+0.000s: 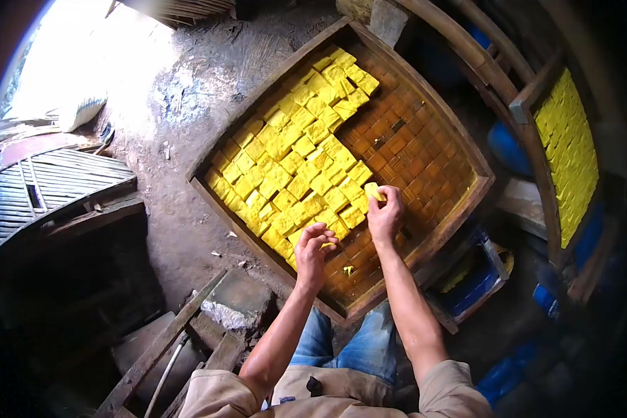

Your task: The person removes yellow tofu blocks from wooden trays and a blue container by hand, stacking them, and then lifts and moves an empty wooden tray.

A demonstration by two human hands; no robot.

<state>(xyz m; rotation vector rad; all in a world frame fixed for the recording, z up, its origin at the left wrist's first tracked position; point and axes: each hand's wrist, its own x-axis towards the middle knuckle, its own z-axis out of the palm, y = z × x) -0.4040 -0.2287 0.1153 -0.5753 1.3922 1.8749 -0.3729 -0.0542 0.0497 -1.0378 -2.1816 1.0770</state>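
A wooden-framed tray [428, 237] with a woven bottom lies in front of my legs. Rows of yellow tofu blocks [279, 143] cover its left and middle part, packed close together. My right hand [386, 216] pinches one yellow tofu block [373, 191] between thumb and fingers, at the right edge of the rows. My left hand [313, 254] hovers over the near edge of the rows, its fingers loosely bent and apart with nothing seen in them. Small yellow crumbs [348, 270] lie on the woven bottom between my hands.
At the right, another framed tray of yellow blocks [568, 157] leans by curved wooden rails [460, 45]. A slatted bamboo surface [56, 191] stands at the left. Below it are a stone block [237, 299] and wooden beams [164, 341]. A blue container [470, 289] sits lower right.
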